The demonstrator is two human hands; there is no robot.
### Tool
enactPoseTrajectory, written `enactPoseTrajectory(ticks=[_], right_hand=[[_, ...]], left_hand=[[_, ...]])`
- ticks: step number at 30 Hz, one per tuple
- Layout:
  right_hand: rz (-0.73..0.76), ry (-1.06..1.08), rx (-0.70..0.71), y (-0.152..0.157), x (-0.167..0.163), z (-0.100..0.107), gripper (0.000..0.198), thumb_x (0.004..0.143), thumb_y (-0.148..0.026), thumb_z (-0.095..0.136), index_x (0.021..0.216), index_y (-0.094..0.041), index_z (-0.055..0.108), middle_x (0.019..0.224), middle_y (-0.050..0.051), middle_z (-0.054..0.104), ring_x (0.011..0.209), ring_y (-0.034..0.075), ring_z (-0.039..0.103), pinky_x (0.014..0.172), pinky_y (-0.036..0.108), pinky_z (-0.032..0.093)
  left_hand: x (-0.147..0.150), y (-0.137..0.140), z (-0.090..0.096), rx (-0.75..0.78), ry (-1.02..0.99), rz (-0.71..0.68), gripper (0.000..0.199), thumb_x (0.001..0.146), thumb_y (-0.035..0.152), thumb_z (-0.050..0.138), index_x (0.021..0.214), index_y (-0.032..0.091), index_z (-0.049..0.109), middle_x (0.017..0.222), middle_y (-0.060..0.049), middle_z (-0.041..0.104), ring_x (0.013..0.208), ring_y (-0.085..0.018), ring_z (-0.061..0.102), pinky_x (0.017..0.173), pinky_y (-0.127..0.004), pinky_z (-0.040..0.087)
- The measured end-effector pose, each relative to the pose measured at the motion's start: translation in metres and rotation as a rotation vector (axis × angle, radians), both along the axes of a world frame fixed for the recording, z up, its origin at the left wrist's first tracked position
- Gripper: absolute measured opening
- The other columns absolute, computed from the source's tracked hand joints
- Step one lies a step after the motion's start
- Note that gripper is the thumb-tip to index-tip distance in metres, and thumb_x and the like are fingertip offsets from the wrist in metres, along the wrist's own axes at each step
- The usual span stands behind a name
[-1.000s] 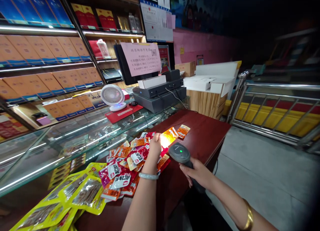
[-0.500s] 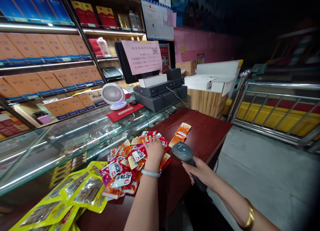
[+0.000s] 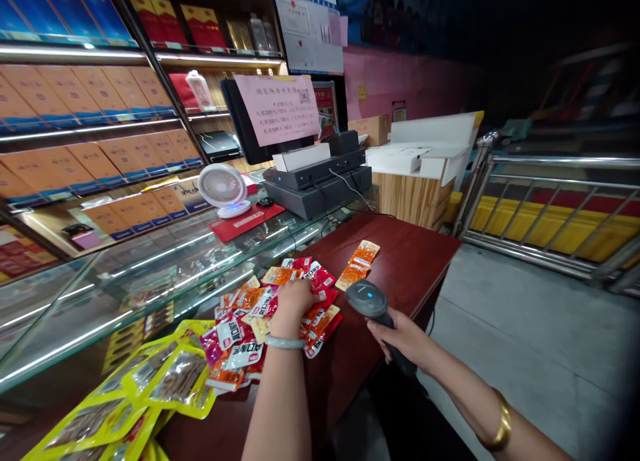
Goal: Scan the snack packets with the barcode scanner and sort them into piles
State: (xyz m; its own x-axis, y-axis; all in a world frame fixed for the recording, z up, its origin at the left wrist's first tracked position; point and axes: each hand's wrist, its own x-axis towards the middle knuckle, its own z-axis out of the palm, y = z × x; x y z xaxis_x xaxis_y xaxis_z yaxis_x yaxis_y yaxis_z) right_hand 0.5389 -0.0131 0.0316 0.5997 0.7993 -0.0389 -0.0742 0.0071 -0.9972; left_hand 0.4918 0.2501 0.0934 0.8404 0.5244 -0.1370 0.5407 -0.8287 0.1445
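My right hand (image 3: pixel 403 338) is wrapped round the handle of a dark grey barcode scanner (image 3: pixel 367 298) with a lit blue dot on its head. The scanner is held above the front edge of the dark red table (image 3: pixel 405 254). My left hand (image 3: pixel 294 300) rests in a pile of small red and orange snack packets (image 3: pixel 233 334). Its thumb lies over a packet on the right; its other fingers are mostly hidden, so I cannot tell whether they grip one. Beyond the scanner lies a joined pair of orange packets (image 3: pixel 358 264), apart from the pile.
Large yellow snack bags (image 3: pixel 170 381) lie at the lower left. Behind the table runs a glass counter (image 3: pixel 150 274) with a small white fan (image 3: pixel 223 186), a dark cash drawer (image 3: pixel 315 193) and a monitor bearing a pink sign (image 3: pixel 277 108). A metal railing (image 3: pixel 545 214) stands on the right.
My left hand has moved slightly left and lower in the pile, its fingers going from spread to mostly hidden. Packets to its right have shifted. The scanner stays in my right hand, almost still.
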Motion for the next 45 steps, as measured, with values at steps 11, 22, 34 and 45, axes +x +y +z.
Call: enactPoseTrajectory(ticks=[11,22,34,45], right_hand=[[0.010,0.010,0.007,0.000,-0.003,0.003,0.049,0.083,-0.065,0.070,0.095,-0.021,0.053,0.049,-0.013,0.047,0.038,0.009,0.045,0.042,0.022,0.044],[0.030,-0.039,0.010,0.004,0.000,0.011,0.051,0.083,-0.065,0.069,0.101,-0.020,0.055,0.049,-0.011,0.049,0.038,0.010,0.046,0.043,0.022,0.041],[-0.055,-0.108,0.066,0.014,0.005,0.031,0.048,0.085,-0.061,0.069,0.104,-0.019,0.057,0.050,-0.011,0.051,0.040,0.011,0.050,0.045,0.025,0.046],[-0.071,-0.048,0.086,0.011,0.014,0.020,0.053,0.083,-0.064,0.070,0.106,-0.018,0.057,0.050,-0.011,0.051,0.040,0.010,0.049,0.045,0.025,0.050]], left_hand=[[0.003,-0.003,0.002,0.012,-0.197,-0.067,0.026,0.086,0.044,0.067,0.100,0.022,0.067,0.098,-0.009,0.076,0.095,-0.026,0.069,0.087,-0.034,0.044],[0.002,0.004,0.008,-0.069,-0.740,0.230,0.032,0.097,0.040,0.049,0.113,0.025,0.073,0.096,-0.006,0.077,0.089,-0.022,0.069,0.079,-0.029,0.046],[0.040,-0.030,-0.017,-0.938,-0.937,0.313,0.010,0.086,0.026,0.061,0.086,0.018,0.067,0.060,0.004,0.058,0.052,-0.012,0.060,0.054,-0.025,0.052],[0.049,-0.042,-0.030,-1.156,-0.851,0.219,0.041,0.090,0.022,0.062,0.130,0.017,0.063,0.104,-0.011,0.077,0.089,-0.019,0.075,0.082,-0.033,0.060]])
